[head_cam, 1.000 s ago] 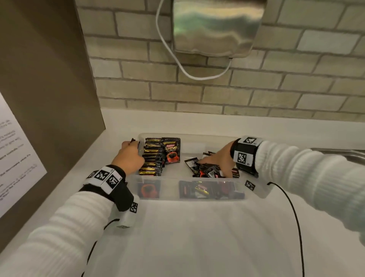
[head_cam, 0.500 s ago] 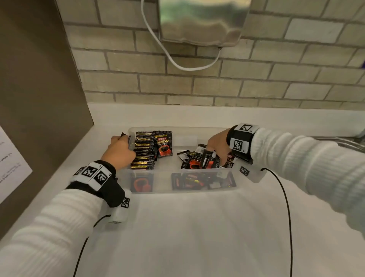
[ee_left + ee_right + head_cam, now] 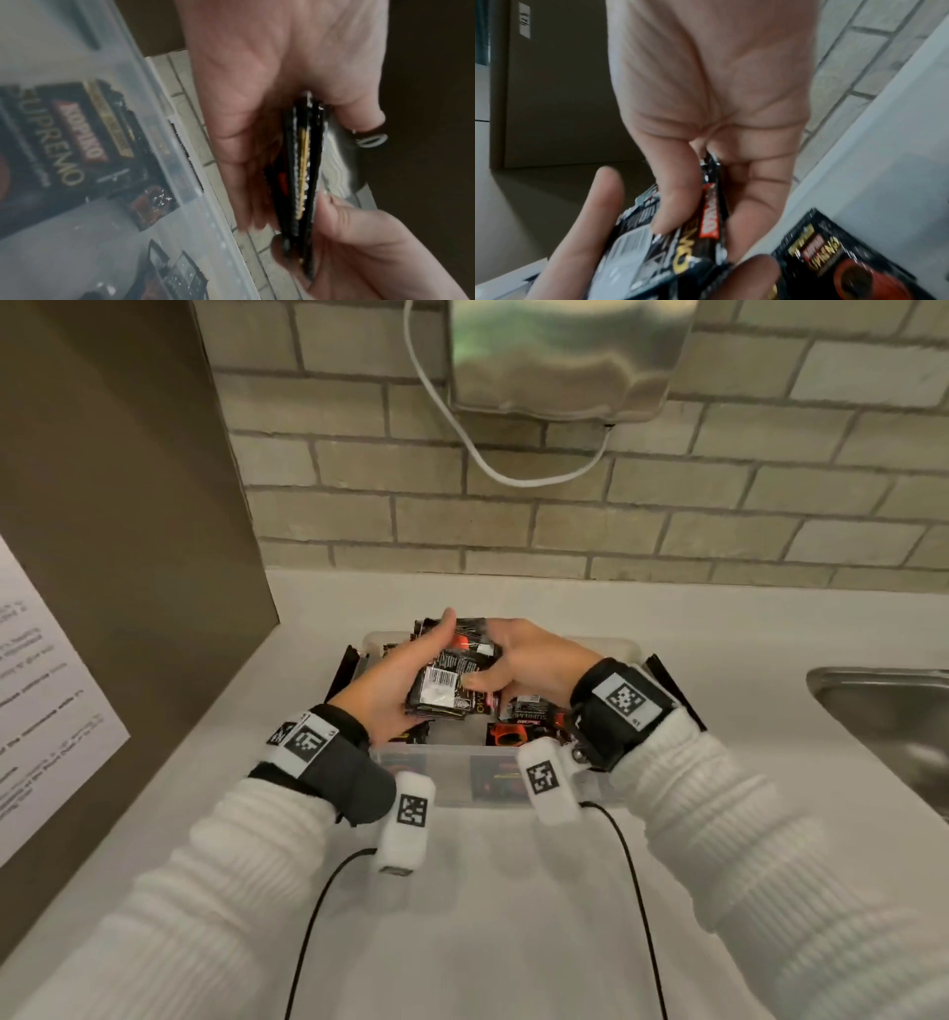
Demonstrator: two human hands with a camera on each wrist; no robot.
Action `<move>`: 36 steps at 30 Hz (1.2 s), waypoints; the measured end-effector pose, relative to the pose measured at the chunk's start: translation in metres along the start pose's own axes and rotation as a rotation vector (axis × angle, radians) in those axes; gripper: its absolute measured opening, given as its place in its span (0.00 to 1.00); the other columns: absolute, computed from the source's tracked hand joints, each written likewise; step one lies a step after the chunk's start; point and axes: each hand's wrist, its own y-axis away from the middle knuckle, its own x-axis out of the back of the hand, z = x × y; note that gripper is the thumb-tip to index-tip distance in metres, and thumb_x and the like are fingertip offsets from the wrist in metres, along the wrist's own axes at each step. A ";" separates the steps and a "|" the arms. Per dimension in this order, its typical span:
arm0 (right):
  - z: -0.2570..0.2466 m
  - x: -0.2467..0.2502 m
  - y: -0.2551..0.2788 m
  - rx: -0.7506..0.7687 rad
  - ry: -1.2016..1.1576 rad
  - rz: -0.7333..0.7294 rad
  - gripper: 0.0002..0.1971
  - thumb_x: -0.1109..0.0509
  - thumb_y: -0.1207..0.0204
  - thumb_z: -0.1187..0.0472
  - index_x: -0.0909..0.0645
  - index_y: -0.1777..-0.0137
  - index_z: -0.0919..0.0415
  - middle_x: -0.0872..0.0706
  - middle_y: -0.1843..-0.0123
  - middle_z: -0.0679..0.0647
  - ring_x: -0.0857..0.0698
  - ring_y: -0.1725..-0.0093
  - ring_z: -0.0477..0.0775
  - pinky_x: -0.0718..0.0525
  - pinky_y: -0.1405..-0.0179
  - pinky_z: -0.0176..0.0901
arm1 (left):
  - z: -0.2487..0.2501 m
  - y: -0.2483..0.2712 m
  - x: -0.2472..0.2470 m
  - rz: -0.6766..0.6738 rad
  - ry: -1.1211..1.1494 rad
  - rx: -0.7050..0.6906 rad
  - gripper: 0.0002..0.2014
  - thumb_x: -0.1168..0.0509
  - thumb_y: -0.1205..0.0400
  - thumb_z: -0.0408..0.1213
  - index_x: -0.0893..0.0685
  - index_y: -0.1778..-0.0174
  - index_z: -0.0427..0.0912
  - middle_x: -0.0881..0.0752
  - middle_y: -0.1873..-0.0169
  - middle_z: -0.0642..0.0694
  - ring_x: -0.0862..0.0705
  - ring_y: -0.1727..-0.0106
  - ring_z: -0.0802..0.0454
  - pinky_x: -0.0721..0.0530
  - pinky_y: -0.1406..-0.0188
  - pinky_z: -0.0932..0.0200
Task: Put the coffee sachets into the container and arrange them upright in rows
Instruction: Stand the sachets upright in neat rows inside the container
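A clear plastic container [image 3: 452,775] stands on the white counter. Both my hands hold one bundle of black coffee sachets [image 3: 452,683] just above it. My left hand [image 3: 411,672] cups the bundle from the left, thumb up along its top. My right hand [image 3: 506,654] grips it from the right, thumb on the barcode side. The left wrist view shows the sachets [image 3: 300,172] edge-on against my left palm. In the right wrist view my thumb and fingers pinch the bundle [image 3: 709,221]. Loose sachets [image 3: 518,726] lie in the container's right half. The left half is mostly hidden by my left hand.
A steel sink [image 3: 883,711] is set into the counter [image 3: 488,916] at the right. A brown panel [image 3: 128,505] with a paper notice [image 3: 41,711] walls off the left side. A metal wall unit [image 3: 565,351] with a white cable [image 3: 488,464] hangs on the brick wall.
My right hand lifted sachets out of the loose pile. My left hand left the upright row at the container's left. The two met above the container, holding one bundle.
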 end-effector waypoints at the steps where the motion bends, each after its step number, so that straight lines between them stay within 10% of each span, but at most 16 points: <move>1: 0.006 -0.006 -0.002 -0.013 -0.030 0.030 0.15 0.30 0.28 0.76 0.25 0.46 0.61 0.16 0.55 0.57 0.14 0.71 0.43 0.18 0.78 0.35 | -0.002 0.000 0.001 -0.005 0.055 0.037 0.21 0.42 0.20 0.56 0.16 0.47 0.43 0.10 0.53 0.40 0.11 0.51 0.43 0.12 0.50 0.46; 5: 0.032 -0.018 -0.015 -0.015 -0.021 0.338 0.23 0.23 0.32 0.68 0.27 0.40 0.61 0.20 0.56 0.51 0.18 0.57 0.47 0.16 0.65 0.38 | -0.011 -0.003 0.019 -0.015 0.261 0.116 0.22 0.43 0.19 0.53 0.19 0.35 0.42 0.16 0.39 0.34 0.18 0.37 0.31 0.17 0.46 0.32; 9: 0.049 -0.022 -0.020 0.014 -0.071 0.541 0.15 0.24 0.30 0.65 0.20 0.44 0.63 0.21 0.61 0.53 0.20 0.63 0.48 0.19 0.70 0.37 | -0.015 -0.008 0.020 0.114 0.262 0.083 0.14 0.42 0.16 0.42 0.19 0.42 0.39 0.14 0.44 0.34 0.13 0.48 0.37 0.11 0.58 0.39; 13: 0.055 -0.019 -0.018 0.149 -0.063 0.734 0.07 0.29 0.27 0.69 0.20 0.55 0.57 0.17 0.58 0.53 0.17 0.57 0.52 0.17 0.53 0.47 | -0.015 -0.007 0.018 0.218 0.237 -0.001 0.08 0.38 0.17 0.36 0.18 0.46 0.39 0.12 0.50 0.35 0.11 0.52 0.39 0.10 0.60 0.42; 18: 0.046 -0.018 -0.011 0.286 -0.440 0.671 0.10 0.41 0.20 0.72 0.24 0.52 0.56 0.24 0.62 0.51 0.22 0.72 0.40 0.16 0.67 0.36 | -0.018 -0.007 0.018 0.301 0.252 -0.104 0.12 0.36 0.18 0.36 0.20 0.40 0.39 0.13 0.47 0.38 0.10 0.53 0.43 0.10 0.62 0.45; 20: 0.046 -0.020 -0.013 0.298 -0.480 0.591 0.08 0.39 0.20 0.70 0.27 0.46 0.58 0.27 0.62 0.50 0.22 0.66 0.44 0.14 0.55 0.46 | -0.018 -0.007 0.018 0.326 0.215 -0.132 0.13 0.35 0.19 0.39 0.19 0.40 0.42 0.12 0.48 0.40 0.10 0.53 0.45 0.10 0.62 0.49; 26: 0.049 -0.022 -0.013 0.279 -0.374 0.664 0.45 0.32 0.32 0.83 0.47 0.25 0.46 0.25 0.38 0.54 0.17 0.49 0.51 0.14 0.48 0.50 | -0.020 -0.011 0.020 0.432 0.190 -0.216 0.11 0.33 0.20 0.39 0.19 0.43 0.45 0.11 0.52 0.46 0.11 0.52 0.50 0.11 0.59 0.53; 29: 0.050 -0.018 -0.014 0.190 -0.507 0.644 0.41 0.29 0.31 0.79 0.43 0.22 0.57 0.28 0.28 0.67 0.23 0.31 0.59 0.22 0.32 0.55 | -0.021 -0.012 0.022 0.466 0.204 -0.225 0.14 0.33 0.20 0.36 0.20 0.38 0.44 0.12 0.48 0.45 0.13 0.47 0.49 0.15 0.54 0.53; 32: 0.050 -0.018 -0.014 0.158 -0.488 0.645 0.27 0.30 0.27 0.75 0.32 0.29 0.65 0.15 0.44 0.60 0.13 0.49 0.54 0.13 0.49 0.45 | -0.022 -0.012 0.023 0.475 0.220 -0.215 0.17 0.31 0.22 0.36 0.20 0.37 0.43 0.12 0.47 0.44 0.13 0.45 0.48 0.16 0.46 0.50; 36: 0.049 -0.019 -0.009 0.171 -0.361 0.691 0.20 0.33 0.26 0.75 0.32 0.42 0.53 0.17 0.56 0.60 0.20 0.77 0.47 0.18 0.77 0.34 | -0.021 -0.011 0.024 0.474 0.268 -0.188 0.16 0.30 0.23 0.37 0.19 0.41 0.41 0.11 0.48 0.42 0.13 0.45 0.48 0.17 0.43 0.50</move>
